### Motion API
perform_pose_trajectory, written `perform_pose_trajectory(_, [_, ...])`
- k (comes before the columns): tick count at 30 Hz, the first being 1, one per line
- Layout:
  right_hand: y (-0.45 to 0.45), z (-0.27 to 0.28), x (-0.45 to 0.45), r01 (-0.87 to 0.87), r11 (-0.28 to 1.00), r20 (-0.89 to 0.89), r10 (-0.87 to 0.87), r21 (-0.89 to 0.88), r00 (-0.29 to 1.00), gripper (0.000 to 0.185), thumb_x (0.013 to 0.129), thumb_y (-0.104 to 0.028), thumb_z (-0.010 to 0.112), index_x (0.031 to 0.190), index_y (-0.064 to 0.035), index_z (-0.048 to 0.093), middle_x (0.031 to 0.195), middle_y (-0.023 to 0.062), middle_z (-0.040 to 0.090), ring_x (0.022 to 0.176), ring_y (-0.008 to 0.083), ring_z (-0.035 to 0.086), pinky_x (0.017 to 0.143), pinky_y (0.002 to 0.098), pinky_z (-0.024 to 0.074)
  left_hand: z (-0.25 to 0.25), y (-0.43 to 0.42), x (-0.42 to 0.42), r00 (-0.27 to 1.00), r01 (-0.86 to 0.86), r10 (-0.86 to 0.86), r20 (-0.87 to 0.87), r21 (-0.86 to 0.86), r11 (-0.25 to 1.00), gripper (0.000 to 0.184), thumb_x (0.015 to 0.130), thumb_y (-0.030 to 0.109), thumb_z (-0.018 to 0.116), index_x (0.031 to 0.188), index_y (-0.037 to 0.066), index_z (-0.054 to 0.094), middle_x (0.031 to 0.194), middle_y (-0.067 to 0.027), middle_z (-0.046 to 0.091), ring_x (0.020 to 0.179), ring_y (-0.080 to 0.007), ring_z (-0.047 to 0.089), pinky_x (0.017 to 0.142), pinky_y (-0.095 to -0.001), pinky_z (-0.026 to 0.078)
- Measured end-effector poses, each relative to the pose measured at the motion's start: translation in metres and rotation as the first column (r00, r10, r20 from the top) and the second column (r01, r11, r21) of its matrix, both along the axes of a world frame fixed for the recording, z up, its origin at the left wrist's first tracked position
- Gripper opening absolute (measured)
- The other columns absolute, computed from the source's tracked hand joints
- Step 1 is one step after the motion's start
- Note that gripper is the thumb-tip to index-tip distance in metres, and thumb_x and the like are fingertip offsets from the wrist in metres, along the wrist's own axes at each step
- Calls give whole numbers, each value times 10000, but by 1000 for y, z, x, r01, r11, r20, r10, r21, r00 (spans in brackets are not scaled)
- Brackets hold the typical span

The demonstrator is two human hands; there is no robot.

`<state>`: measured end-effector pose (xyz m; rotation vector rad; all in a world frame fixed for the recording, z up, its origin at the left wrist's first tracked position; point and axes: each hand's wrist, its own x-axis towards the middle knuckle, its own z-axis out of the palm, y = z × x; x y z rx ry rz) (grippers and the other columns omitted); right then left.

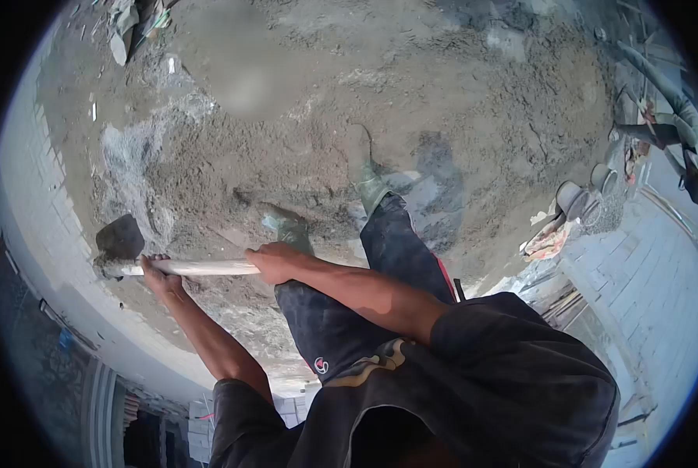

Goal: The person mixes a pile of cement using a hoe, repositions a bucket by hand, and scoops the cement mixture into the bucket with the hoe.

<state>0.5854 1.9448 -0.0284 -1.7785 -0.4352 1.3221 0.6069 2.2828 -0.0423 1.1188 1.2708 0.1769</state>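
A hoe with a dark square blade (120, 236) and a pale wooden handle (216, 267) lies sideways across the left of the view. My left hand (161, 274) is wrapped round the handle close to the blade. Farther along, near my knee, my right hand (275, 262) grips the handle's other end. Beneath and around the hoe is rough, wet-looking grey mortar or cement mix (302, 156). The blade is beside the left edge of this mix.
My boots (372, 187) stand in the grey mix. Buckets (572, 198) and a torn bag (548, 239) sit at the right. Another person's legs (669, 132) show at the far right. Pale brick or block paving (645, 265) borders the right, and a low pale wall (60, 242) the left.
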Motion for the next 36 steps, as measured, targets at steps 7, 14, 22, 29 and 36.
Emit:
perform_pose_trajectory(7, [240,-12,27,-95,994,76,91,49,993,368,760,-117,612,1109,-15,553,1039,245,659,981,397,645,845,480,513,4,28,-27,993,-55,95,-72,425,904,465,1015,337,426,1315,16,274,873,-145,541,652,-223,595,537,-367,515])
perform_pose_trajectory(14, [60,-54,-9,-89,773,-43,79,-628,996,438,804,-167,604,1182,51,553,1115,293,631,1084,387,618,903,460,497,-152,-194,-79,982,-92,-9,-190,-518,851,450,994,244,485,1328,8,298,826,-131,513,536,-215,533,480,-383,467])
perform_pose_trajectory(22, [40,-37,5,-155,734,-76,140,-661,987,405,833,-233,627,1172,-12,607,1131,179,663,1048,313,653,874,422,519,-146,-201,-83,971,-122,-93,-222,-786,606,389,1011,401,437,1188,55,418,891,-149,565,738,-261,607,633,-415,535])
perform_pose_trajectory(29, [-173,27,96,-184,867,-126,141,-463,982,302,725,-67,596,1001,11,691,991,202,691,937,370,672,769,443,536,-140,-278,-14,984,47,-155,-82,-731,681,746,918,568,512,1376,42,249,1099,-166,556,1136,-341,538,937,-561,471])
perform_pose_trajectory(36, [-589,212,21,221,655,-55,-373,-723,926,474,616,-105,747,1084,-105,670,897,110,703,847,272,663,743,387,503,-18,-640,38,942,-77,-264,-207,-898,433,243,960,272,475,777,125,412,706,-18,481,708,-203,513,773,-408,512])
